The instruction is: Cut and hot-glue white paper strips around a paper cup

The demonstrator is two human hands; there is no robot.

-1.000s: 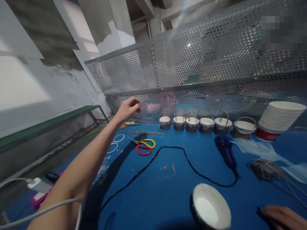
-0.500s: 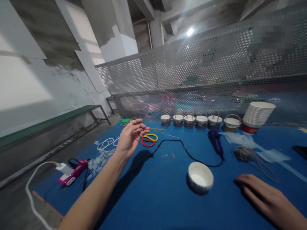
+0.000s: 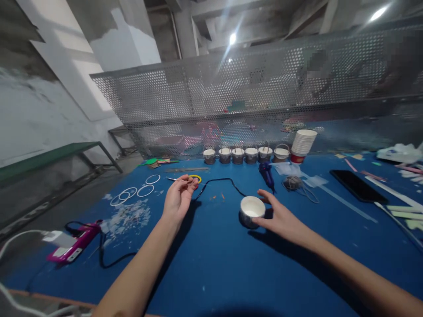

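Note:
My left hand (image 3: pixel 180 196) is raised over the table, its thumb and fingers pinched on a thin, pointed metallic rod (image 3: pixel 174 179) that sticks out to the left. A yellow ring (image 3: pixel 197 177) shows just behind those fingers, with a bit of red beside it. My right hand (image 3: pixel 280 218) is spread around the right side of a short round cup (image 3: pixel 252 207), white inside and dark outside. Its thumb lies across the cup's near side. The index finger reaches past the far rim with a gap, so a firm grip does not show.
Several small cups with handles (image 3: pixel 238 155) line the back, beside a stack of paper cups (image 3: pixel 303 143). A blue glue gun (image 3: pixel 266 175), grey twine (image 3: pixel 292 183) and a black phone (image 3: pixel 357 186) lie right. White rings (image 3: pixel 145 190) and a pink power strip (image 3: pixel 75 246) lie left.
My right hand has moved from the table on the right to the cup and spread around it. The thin rod now shows in my left hand. The view has turned right.

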